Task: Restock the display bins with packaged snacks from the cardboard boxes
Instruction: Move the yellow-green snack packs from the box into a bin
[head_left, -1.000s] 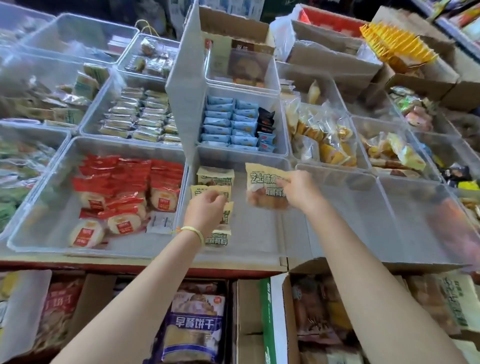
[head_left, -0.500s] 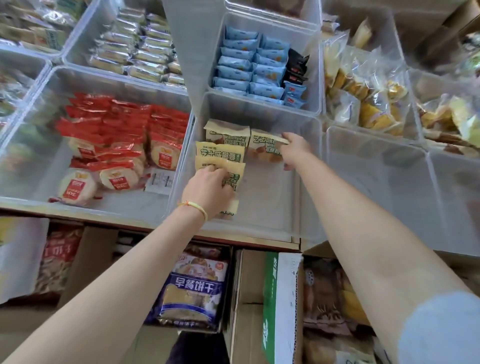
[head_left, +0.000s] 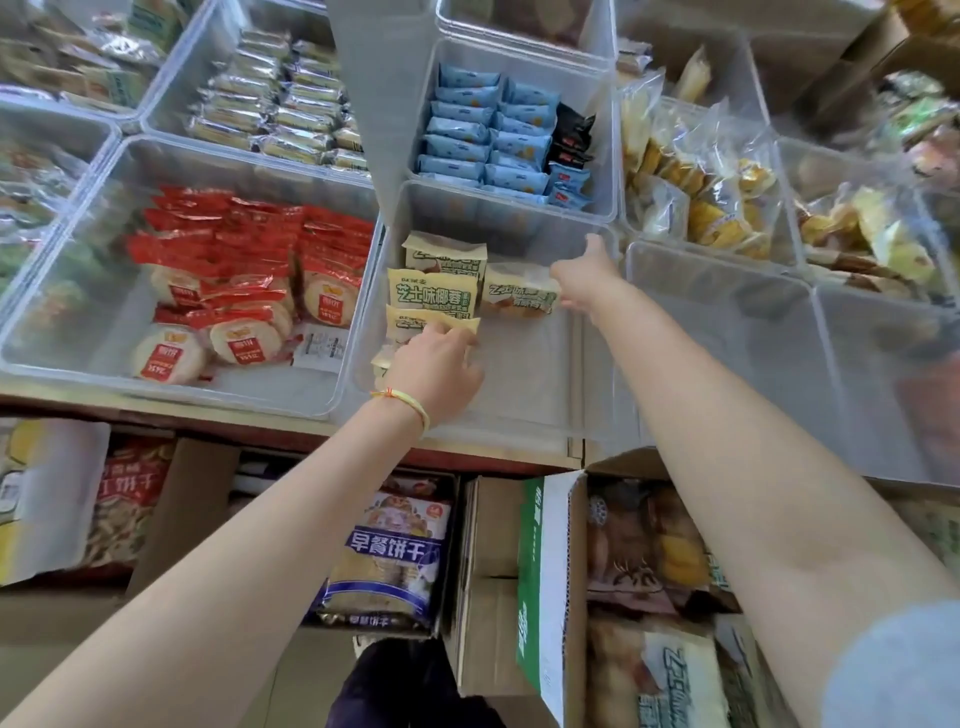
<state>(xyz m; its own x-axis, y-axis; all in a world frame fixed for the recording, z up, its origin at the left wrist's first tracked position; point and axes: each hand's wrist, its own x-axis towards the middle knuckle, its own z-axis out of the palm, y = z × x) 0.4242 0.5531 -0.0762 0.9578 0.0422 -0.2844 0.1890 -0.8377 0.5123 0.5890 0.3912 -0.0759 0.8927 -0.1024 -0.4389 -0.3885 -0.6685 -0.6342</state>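
Observation:
A clear display bin (head_left: 519, 415) at the shelf's front holds several yellow-green snack packs (head_left: 434, 293) in a row along its left side. My left hand (head_left: 436, 366) lies over the nearest packs, fingers curled on the edge of one. My right hand (head_left: 584, 278) reaches further in and holds the right edge of another pack (head_left: 517, 297), which lies beside the row, thumb pointing up. Below the shelf, an open cardboard box (head_left: 543, 571) with a green and white flap holds more of the same packs (head_left: 675, 675).
Left of this bin stands a bin of red-wrapped round crackers (head_left: 234, 291). Behind it is a bin of blue packs (head_left: 483, 135). To the right are a bare clear bin (head_left: 727, 364) and a bin of yellow pastries (head_left: 701, 182). A biscuit bag (head_left: 389, 556) sits under the shelf.
My right hand has brought its pack down from above the bin and set it beside the row. My left hand stayed on the near packs. The camera has tilted down and closer.

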